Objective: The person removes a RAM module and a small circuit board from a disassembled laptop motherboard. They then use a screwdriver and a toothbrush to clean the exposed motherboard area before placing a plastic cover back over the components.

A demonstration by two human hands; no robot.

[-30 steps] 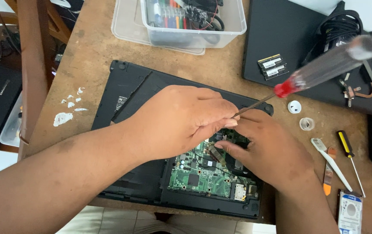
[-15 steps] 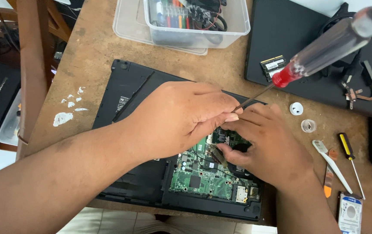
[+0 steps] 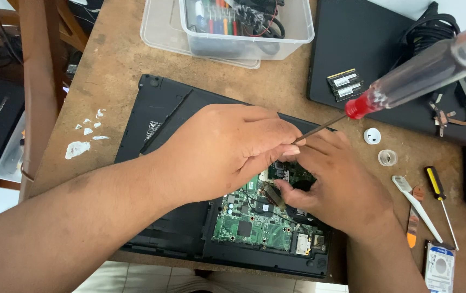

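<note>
A clear plastic bin (image 3: 292, 32) of tools is seen at upper centre; memory modules (image 3: 344, 84) at upper right; a yellow-handled screwdriver (image 3: 435, 182) and hard drive (image 3: 440, 268) at lower right.

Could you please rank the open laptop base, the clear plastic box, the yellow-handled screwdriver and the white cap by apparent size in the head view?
1. open laptop base
2. clear plastic box
3. yellow-handled screwdriver
4. white cap

Left hand (image 3: 227, 152): forearm enters from lower left, palm down, fingers curled, thumb and fingertips pinched together above the green circuit board (image 3: 254, 220). Right hand (image 3: 338, 187): forearm from lower right, knuckles up, fingers bent down onto the board's upper right part.
</note>
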